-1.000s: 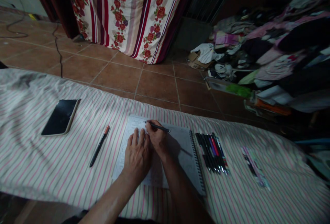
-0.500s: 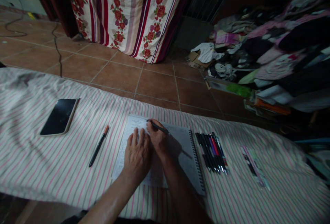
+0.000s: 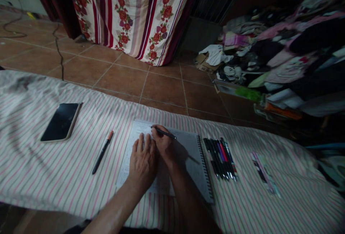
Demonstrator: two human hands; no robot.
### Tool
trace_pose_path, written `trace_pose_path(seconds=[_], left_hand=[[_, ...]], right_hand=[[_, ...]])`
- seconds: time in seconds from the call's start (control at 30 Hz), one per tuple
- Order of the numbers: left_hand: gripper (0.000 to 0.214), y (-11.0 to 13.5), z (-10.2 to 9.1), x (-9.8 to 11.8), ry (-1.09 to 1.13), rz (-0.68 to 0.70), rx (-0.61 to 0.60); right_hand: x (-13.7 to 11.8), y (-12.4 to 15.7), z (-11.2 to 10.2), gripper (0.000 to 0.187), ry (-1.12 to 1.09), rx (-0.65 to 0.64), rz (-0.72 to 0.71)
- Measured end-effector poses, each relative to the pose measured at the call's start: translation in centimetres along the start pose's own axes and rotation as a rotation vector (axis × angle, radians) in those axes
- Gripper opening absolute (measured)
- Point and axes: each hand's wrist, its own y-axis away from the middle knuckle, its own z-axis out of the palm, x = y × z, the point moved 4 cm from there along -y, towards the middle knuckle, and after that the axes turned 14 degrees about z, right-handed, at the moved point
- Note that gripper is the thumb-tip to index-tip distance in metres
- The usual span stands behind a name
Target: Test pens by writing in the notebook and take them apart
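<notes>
A spiral notebook (image 3: 188, 144) lies on the striped cloth, its coil along the right side, with handwriting on the left part of the page. My left hand (image 3: 142, 158) rests flat on the paper, fingers stretched out and slightly apart. Beside it, my right hand (image 3: 163, 142) pinches a dark pen (image 3: 168, 134), whose tip meets the page near the top. Its shadow falls to the right across the paper. Left of the notebook lies a black pen with an orange end (image 3: 103, 152). Several pens (image 3: 221, 158) lie in a row just right of the coil.
A phone (image 3: 61, 122) lies on the striped cloth (image 3: 54, 176) at the left. Further right are a few pastel-coloured pens (image 3: 265, 174). Beyond the cloth's edge are a tiled floor (image 3: 164, 83), a floral curtain (image 3: 134, 15) and a heap of clothes (image 3: 285, 51).
My right hand and its pen have shifted very slightly left along the page. My left hand stays in place. The whole view has drifted a little.
</notes>
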Motion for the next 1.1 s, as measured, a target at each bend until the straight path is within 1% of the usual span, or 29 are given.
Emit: trace_pose_path(seconds=[0.23, 0.33, 0.4, 0.5, 0.57, 0.77, 0.97, 1.1], left_hand=[[0.044, -0.1, 0.1, -0.1, 0.028, -0.003, -0.030], [0.043, -0.1, 0.1, 0.0, 0.025, -0.008, -0.032], [0.042, 0.0, 0.1, 0.0, 0.023, -0.009, -0.028], [0.040, -0.1, 0.0, 0.0, 0.023, -0.006, -0.025], [0.039, -0.1, -0.1, 0.0, 0.018, -0.008, -0.028], [0.041, -0.1, -0.1, 0.0, 0.006, -0.001, -0.019], [0.042, 0.0, 0.1, 0.0, 0.005, 0.005, 0.000], [0.044, 0.1, 0.2, 0.0, 0.013, 0.010, 0.017]], right_hand=[[0.0, 0.0, 0.1, 0.018, -0.002, -0.002, -0.010], [0.0, 0.1, 0.0, 0.019, -0.015, 0.020, -0.014], [0.1, 0.1, -0.1, 0.021, -0.055, 0.015, 0.018], [0.3, 0.0, -0.1, 0.024, -0.171, -0.028, 0.096], [0.5, 0.0, -0.1, 0.024, -0.215, -0.041, 0.115], [0.4, 0.0, -0.1, 0.021, -0.114, -0.023, 0.067], [-1.0, 0.4, -0.3, 0.014, 0.048, 0.023, -0.045], [-1.4, 0.5, -0.2, 0.013, 0.049, 0.006, -0.057]])
